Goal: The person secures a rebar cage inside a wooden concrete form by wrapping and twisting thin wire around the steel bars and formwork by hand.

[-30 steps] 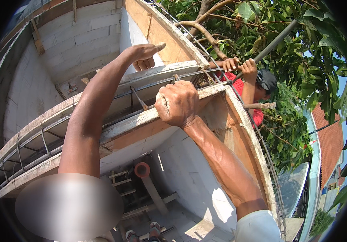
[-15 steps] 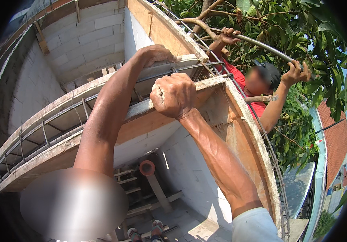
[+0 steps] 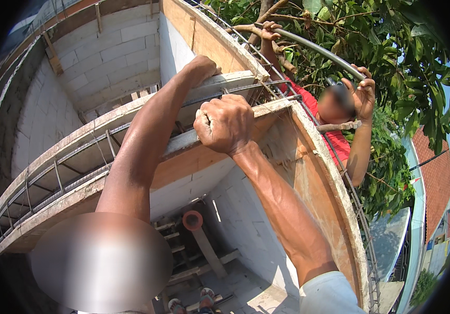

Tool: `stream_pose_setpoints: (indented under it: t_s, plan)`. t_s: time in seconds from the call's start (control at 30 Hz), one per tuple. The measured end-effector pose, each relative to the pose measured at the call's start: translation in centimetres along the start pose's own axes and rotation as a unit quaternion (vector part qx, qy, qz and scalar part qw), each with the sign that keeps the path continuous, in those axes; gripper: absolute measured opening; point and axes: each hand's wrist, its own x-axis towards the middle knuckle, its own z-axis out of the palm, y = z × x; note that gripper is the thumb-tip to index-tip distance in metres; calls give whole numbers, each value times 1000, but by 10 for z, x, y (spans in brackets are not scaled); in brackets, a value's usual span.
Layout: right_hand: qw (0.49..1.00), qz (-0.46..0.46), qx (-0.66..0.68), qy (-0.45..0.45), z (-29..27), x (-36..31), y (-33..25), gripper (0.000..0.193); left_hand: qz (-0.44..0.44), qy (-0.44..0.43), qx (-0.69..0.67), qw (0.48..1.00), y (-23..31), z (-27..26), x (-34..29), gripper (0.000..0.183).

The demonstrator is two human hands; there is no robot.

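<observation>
My left hand (image 3: 202, 69) reaches to the far formwork board (image 3: 235, 79), its fingers curled down by the top edge. What they hold, if anything, is hidden. Closer to me, my right hand (image 3: 225, 124) makes a fist over the near formwork board (image 3: 183, 141). A small metal end (image 3: 225, 91) pokes out beyond the fist; the rest of that thing is covered. Between the two boards runs a cage of steel reinforcing bars (image 3: 60, 175) with stirrups, passing beneath my hands.
At right, a person in a red shirt (image 3: 308, 102) holds a long grey bar (image 3: 316, 51) with both hands, beside leafy branches (image 3: 387, 31). Another rebar cage (image 3: 358, 209) follows the right wall. Below are block walls (image 3: 251, 225), wooden pieces and an upright pipe (image 3: 206, 246).
My left hand has turned and its fingers have drawn in. My right fist stays nearly in place. The other person's hands and grey bar have shifted left and up.
</observation>
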Motion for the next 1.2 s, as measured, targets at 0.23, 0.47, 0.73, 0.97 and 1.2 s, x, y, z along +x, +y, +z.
stream_pose_setpoints:
  t_s: [0.23,0.47,0.73,0.97,1.2]
  plan:
    - [999,-4,-21,-38,-7,-1,4,21,72,23,68,995,-6,11,19,28]
    - [989,17,-38,-139,-21,28,11,32,126,101,21,987,-28,17,45,29]
    - [937,190,-20,-292,-10,71,88,31,57,113,-20,992,-15,21,29,38]
    - [869,199,55,-449,-22,119,115,33,106,111,43,987,-26,17,45,34]
    - [907,149,-86,-384,-29,99,138,26,120,84,27,989,-16,20,41,35]
